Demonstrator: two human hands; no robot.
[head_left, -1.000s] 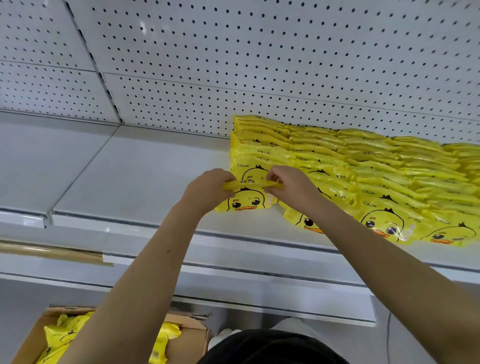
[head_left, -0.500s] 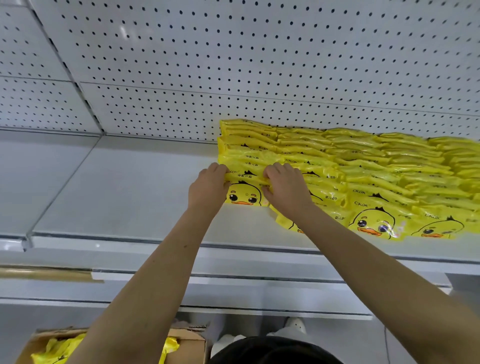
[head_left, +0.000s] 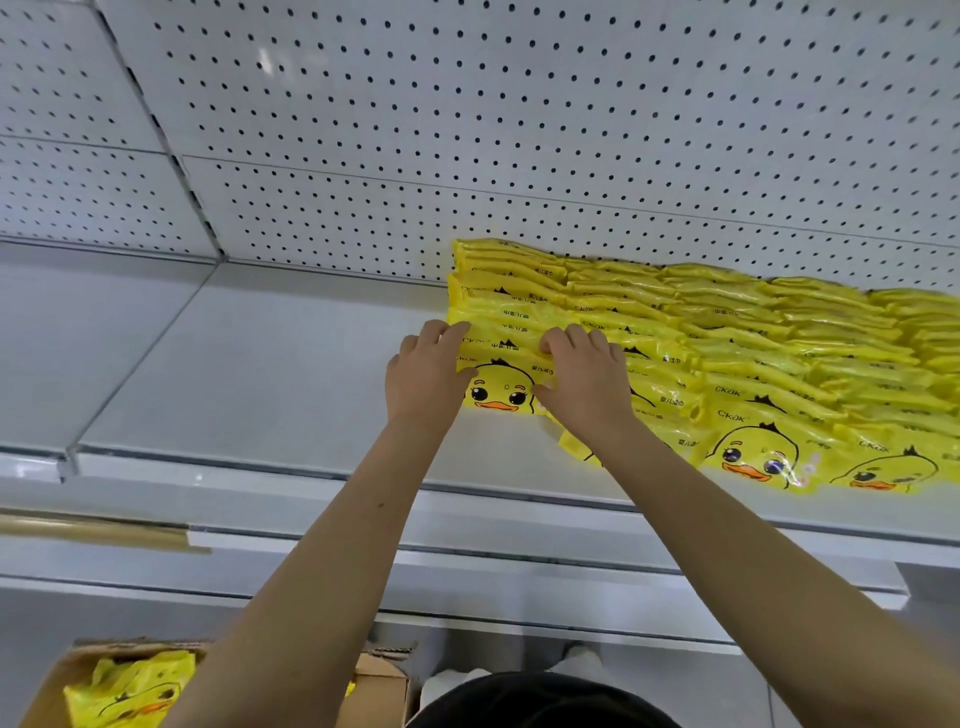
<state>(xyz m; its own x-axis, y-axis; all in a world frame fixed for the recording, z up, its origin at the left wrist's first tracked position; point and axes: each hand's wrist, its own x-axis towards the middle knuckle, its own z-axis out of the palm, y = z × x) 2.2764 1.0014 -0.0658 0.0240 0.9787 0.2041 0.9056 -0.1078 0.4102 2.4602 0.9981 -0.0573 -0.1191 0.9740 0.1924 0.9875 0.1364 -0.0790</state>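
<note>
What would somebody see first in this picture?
Rows of bright yellow packs with cartoon duck faces fill the right side of the white shelf. The left hand and right hand hold the front pack of the leftmost row. More lie in a cardboard box below.

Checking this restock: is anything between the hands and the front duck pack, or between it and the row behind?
Nothing visible. The left hand and right hand both grip the front duck pack near its upper edge, and it sits directly against the row of packs behind it on the shelf.
</note>
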